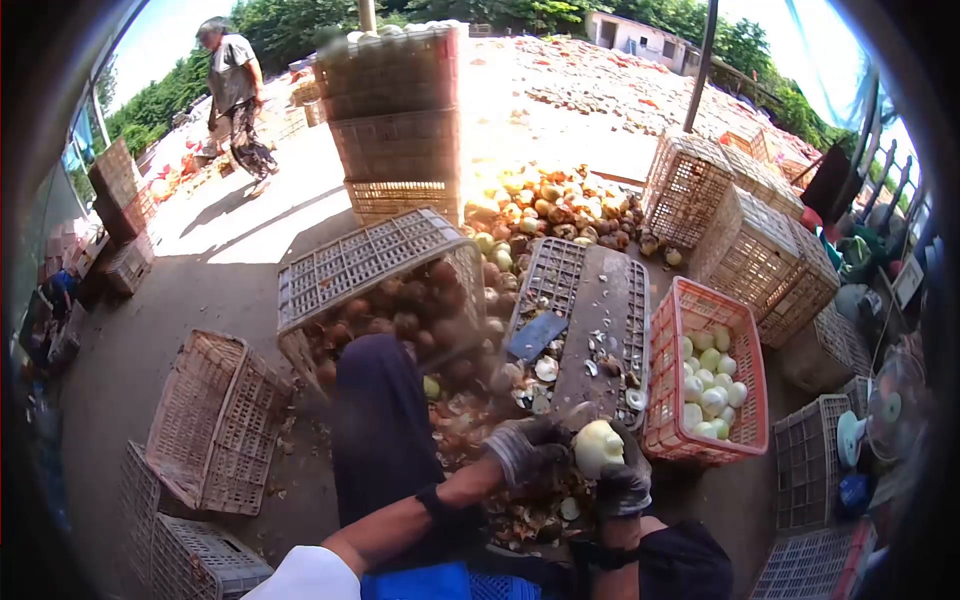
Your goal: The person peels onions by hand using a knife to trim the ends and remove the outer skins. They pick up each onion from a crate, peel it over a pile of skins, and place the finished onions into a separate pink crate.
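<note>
A partly peeled white onion (pixel 598 446) sits in my right hand (pixel 624 482), whose gloved fingers curl around its right side and underside. Close on the onion's left is my left hand (pixel 528 450), also gloved, with its fingers curled in; whatever they grip is hidden. Beyond my hands, an upturned crate (pixel 548 275) carries a long wooden board (pixel 598 330). A blue flat blade-like piece (pixel 537 336) lies there among onion scraps. Peeled onions (pixel 712 385) fill part of a red crate (pixel 657 400) at the right.
A tilted crate (pixel 370 262) holds unpeeled onions (pixel 405 322) by my knee. More onions (pixel 545 200) are heaped behind it. Stacked crates (pixel 400 130) stand at the back, others (pixel 210 420) at the left and right. A person (pixel 236 95) walks far left. A fan (pixel 895 405) stands right.
</note>
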The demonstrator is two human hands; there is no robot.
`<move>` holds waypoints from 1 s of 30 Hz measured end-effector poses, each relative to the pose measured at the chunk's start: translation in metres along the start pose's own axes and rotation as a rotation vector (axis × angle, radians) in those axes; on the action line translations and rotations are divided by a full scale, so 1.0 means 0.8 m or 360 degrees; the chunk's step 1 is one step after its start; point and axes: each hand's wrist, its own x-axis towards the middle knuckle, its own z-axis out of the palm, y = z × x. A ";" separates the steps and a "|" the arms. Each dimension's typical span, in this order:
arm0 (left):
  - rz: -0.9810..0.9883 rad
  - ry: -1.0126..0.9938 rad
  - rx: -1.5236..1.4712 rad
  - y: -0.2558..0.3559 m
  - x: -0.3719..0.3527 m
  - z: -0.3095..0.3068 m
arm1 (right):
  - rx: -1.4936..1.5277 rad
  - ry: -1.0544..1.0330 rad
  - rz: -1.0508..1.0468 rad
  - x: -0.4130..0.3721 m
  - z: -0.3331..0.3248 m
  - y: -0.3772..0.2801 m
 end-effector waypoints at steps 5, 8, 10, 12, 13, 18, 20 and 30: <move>0.0121 -0.0086 0.0477 -0.046 0.026 -0.006 | -0.1657 0.0180 -0.0439 0.009 -0.020 0.002; 0.0153 -0.0187 0.0763 -0.066 0.057 0.001 | -0.1933 0.0273 -0.0682 0.004 -0.002 0.015; -0.0371 -0.0152 0.0730 -0.015 0.061 0.022 | -0.1999 0.0256 -0.0831 0.002 -0.002 0.020; -0.0047 -0.0155 0.1040 -0.017 0.056 0.022 | -0.2045 0.0219 -0.0921 0.003 -0.002 0.019; 0.0323 -0.0183 0.1247 -0.021 0.052 0.016 | -0.2037 0.0229 -0.0907 0.003 -0.003 0.018; 0.0574 -0.0194 0.1092 -0.005 0.037 0.006 | -0.1881 0.0206 -0.0741 0.008 -0.013 0.022; 0.0246 -0.0189 0.0687 0.006 0.035 0.004 | -0.1769 0.0210 -0.0601 0.001 0.000 0.011; -0.0135 0.0282 0.0098 -0.014 0.035 -0.033 | -0.0819 -0.0124 -0.0273 -0.004 -0.004 -0.009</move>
